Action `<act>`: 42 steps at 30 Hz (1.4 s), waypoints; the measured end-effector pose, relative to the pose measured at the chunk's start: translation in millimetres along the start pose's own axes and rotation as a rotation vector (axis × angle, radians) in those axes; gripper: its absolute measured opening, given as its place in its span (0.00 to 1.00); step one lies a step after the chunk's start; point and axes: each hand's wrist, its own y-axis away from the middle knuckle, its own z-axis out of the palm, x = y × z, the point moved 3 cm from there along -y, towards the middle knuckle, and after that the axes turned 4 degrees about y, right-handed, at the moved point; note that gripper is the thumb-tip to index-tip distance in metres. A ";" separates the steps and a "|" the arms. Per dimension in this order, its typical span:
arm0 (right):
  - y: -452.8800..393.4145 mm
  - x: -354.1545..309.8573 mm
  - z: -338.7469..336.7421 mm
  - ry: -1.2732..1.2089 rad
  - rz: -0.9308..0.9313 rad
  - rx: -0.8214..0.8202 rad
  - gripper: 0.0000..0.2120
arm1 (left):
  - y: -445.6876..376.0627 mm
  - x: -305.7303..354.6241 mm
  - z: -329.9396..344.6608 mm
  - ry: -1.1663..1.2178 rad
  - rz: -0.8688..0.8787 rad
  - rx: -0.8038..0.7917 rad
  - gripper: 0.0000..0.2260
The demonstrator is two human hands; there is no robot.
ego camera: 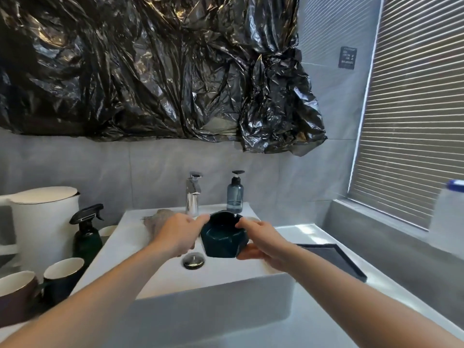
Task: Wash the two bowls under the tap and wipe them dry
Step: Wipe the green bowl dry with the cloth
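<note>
Right hand (261,243) grips the dark bowl (222,237) tilted just near of the tap (192,194); left hand (179,233) pinches its left rim.

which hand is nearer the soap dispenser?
Right. The right hand grips the bowl just below the soap dispenser; the left hand is farther left, past the tap.

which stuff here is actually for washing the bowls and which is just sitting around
For the job:
- dark teal faceted bowl, gripped by the left hand and right hand
- chrome tap
- white rectangular sink
- grey cloth on the sink's back edge

Lying about:
- blue-grey pump bottle
- dark green spray bottle
- two mugs
- white lidded bin
- dark flat tray
</note>
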 end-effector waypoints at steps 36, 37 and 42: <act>-61.0 164.9 -256.0 -0.121 0.396 0.767 0.19 | 15.2 -37.3 91.4 -0.487 0.124 -0.136 0.14; -62.8 167.6 -256.2 -0.119 0.405 0.771 0.19 | 14.9 -37.3 91.7 -0.485 0.127 -0.135 0.13; -66.5 172.7 -258.3 -0.045 0.454 0.804 0.19 | 14.7 -39.5 92.4 -0.463 0.127 -0.137 0.12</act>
